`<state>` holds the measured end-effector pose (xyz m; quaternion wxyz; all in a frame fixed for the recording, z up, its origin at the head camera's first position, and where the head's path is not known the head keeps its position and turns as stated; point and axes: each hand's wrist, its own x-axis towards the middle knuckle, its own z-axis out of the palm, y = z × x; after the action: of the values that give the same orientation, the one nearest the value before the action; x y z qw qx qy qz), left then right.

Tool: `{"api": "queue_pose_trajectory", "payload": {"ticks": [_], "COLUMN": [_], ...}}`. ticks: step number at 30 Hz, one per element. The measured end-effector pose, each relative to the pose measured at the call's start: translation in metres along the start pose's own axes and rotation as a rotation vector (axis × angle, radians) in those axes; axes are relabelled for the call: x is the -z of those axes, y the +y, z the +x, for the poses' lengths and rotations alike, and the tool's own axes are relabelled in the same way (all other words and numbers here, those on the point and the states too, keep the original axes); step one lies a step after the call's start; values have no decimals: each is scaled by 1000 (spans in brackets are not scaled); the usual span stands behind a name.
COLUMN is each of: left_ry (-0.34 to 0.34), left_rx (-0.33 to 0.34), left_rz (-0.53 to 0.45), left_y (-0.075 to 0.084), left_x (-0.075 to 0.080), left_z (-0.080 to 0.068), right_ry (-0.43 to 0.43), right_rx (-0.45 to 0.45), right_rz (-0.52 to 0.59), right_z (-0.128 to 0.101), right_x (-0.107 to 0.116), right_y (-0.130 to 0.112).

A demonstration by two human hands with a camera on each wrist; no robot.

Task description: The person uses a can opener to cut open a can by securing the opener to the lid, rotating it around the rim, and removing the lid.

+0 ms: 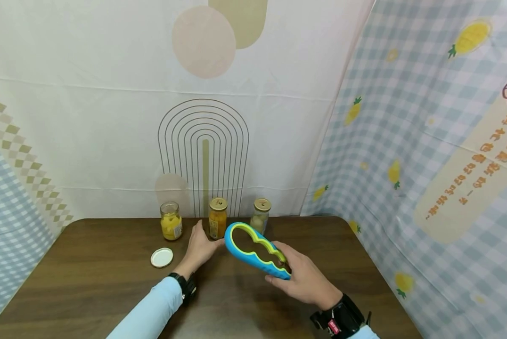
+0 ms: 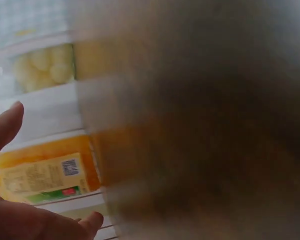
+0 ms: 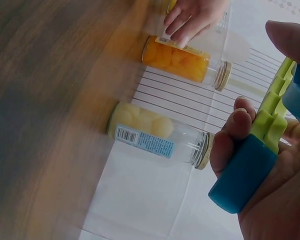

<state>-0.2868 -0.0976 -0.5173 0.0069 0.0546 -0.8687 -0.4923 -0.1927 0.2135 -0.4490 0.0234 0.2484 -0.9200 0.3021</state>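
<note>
My left hand (image 1: 200, 248) reaches toward the middle jar of orange fruit (image 1: 217, 221), its thumb and fingers spread. In the left wrist view, the thumb and a fingertip lie on either side of the jar's label (image 2: 45, 177); whether they touch the glass I cannot tell. A gold lid (image 1: 218, 203) sits on this jar. My right hand (image 1: 306, 278) grips the handles of a blue and green jar opener (image 1: 255, 260), its looped end pointing left above the table. Behind the opener stands a lidded jar of pale round fruit (image 3: 145, 122), partly hidden in the head view.
Left of my left hand, a jar of yellow fruit (image 1: 170, 227) stands without a lid. A round white-faced lid (image 1: 162, 257) lies on the brown table (image 1: 96, 282) in front of it. Printed cloth (image 1: 109, 141) hangs behind the jars, and checked cloth (image 1: 406, 188) hangs at the right.
</note>
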Motion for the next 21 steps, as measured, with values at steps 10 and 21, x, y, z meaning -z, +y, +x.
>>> {"api": "queue_pose_trajectory", "payload": {"ticks": [10,21], "left_ry": [37,11], "left_rx": [-65,-68], "left_rz": [-65,-43], "left_y": [3,11], "left_x": [-12,-8], "left_z": [30,39], "right_ry": [-1,11], "right_rx": [-3,-4], "right_rz": [4,-1], "right_z": [2,2], "right_x": [-2,-4], "right_y": [0,3]}}
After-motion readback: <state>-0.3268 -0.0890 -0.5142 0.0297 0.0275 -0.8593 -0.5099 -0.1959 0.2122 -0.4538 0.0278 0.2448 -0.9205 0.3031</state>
